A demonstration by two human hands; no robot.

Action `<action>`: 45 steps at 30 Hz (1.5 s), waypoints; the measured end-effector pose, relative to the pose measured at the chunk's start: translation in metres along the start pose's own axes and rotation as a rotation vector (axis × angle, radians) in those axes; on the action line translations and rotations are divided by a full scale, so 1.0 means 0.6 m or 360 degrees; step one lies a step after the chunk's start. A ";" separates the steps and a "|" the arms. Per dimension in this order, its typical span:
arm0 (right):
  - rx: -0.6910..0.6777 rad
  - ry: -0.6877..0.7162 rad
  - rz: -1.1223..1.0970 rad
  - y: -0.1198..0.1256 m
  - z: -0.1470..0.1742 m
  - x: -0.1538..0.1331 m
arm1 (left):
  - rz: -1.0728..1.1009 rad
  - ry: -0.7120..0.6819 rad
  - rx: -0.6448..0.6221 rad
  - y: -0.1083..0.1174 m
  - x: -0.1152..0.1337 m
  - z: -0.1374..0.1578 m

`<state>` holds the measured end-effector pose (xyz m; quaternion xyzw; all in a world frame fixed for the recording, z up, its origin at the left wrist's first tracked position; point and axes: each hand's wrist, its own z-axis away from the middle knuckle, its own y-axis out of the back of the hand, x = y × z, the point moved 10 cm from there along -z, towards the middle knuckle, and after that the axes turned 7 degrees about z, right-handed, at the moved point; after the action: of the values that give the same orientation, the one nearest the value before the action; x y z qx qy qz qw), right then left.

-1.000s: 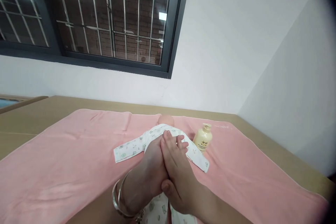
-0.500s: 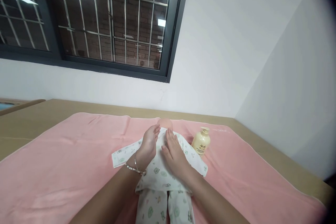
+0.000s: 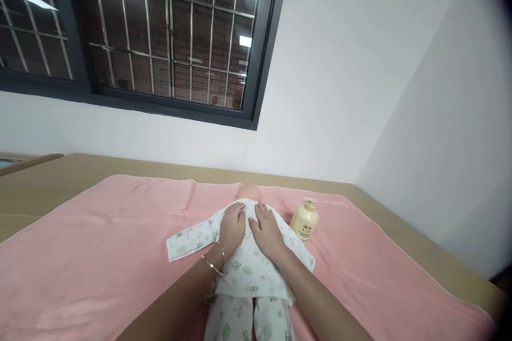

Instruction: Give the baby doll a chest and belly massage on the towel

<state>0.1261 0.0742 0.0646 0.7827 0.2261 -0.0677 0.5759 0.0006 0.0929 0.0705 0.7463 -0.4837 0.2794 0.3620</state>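
Note:
A baby doll lies on a pink blanket, its head away from me, dressed in a white printed top and matching trousers. My left hand rests flat on the upper left of the top, palm down, a silver bangle at the wrist. Flat on the upper right of the top lies my right hand, its fingers stretched toward the doll's head. A strip of the top shows between the two hands. Neither hand grips anything. The doll's face is not visible.
A pale yellow pump bottle stands on the pink blanket, right of the doll. The blanket covers much of a tan surface. Behind it rise a white wall and a dark-framed, barred window.
My left hand has turned from edge-on to palm down and come down onto the doll's top. The right hand has flattened onto the top as well. The bottle stays in place.

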 end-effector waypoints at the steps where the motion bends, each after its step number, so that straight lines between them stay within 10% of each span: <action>1: 0.0005 0.0007 0.0040 0.001 -0.001 -0.002 | -0.0015 -0.0007 -0.0001 0.000 0.001 0.000; 10: 0.0024 0.0080 0.0330 -0.003 0.047 -0.062 | 0.0047 -0.0026 0.0014 0.006 0.003 0.006; 21: -0.0101 -0.0039 0.0104 -0.007 0.002 0.012 | -0.0041 -0.0065 -0.0017 0.011 -0.002 0.027; 33: -0.0041 0.0022 0.0340 -0.004 0.051 -0.044 | -0.0049 -0.0081 -0.0060 0.007 -0.003 0.023; 45: -0.0077 0.0032 0.0206 0.004 -0.007 0.002 | -0.0042 -0.0049 -0.0059 0.007 0.004 0.020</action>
<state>0.1277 0.0779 0.0675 0.7822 0.1824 -0.0169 0.5955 -0.0015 0.0811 0.0665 0.7499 -0.4845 0.2541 0.3719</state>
